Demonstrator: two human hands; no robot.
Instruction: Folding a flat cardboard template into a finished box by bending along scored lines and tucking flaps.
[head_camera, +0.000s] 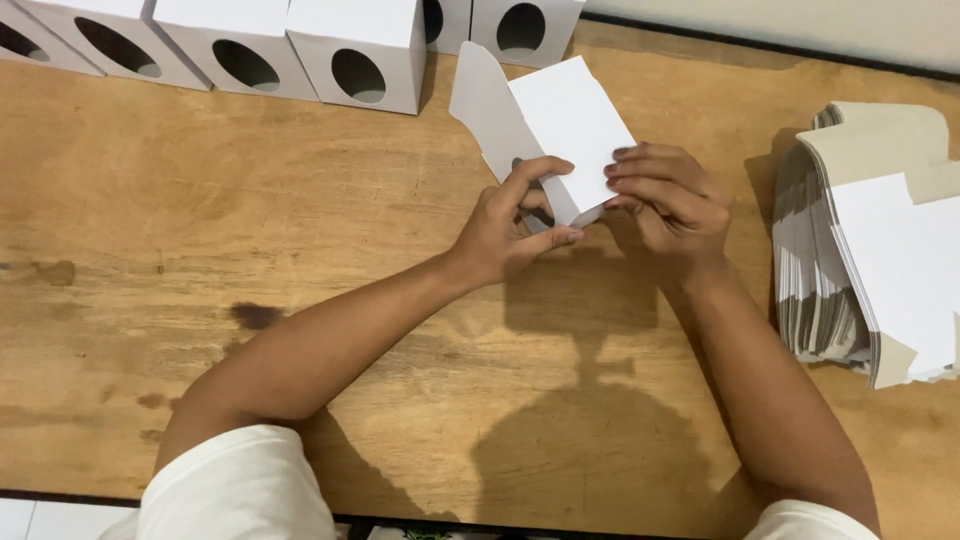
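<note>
Hands: left hand (505, 225) and right hand (668, 205) pinch the near end of a white carton blank (560, 125), held mid-counter.
Far left: row of assembled white boxes (300, 45) with oval windows.
Right: stack of flat blanks (870, 240) on the wooden counter (200, 250), well apart.

We hold a white carton blank (560, 130), half folded, with its grey flap pointing toward the far edge of the table (200, 250). Along that far edge we see a row of finished white boxes (300, 45), each cube-shaped with a dark oval cut-out in its front face. At the table's right edge lies a thick stack of flat blanks (860, 250), grey-edged with white and tan faces on top.
</note>
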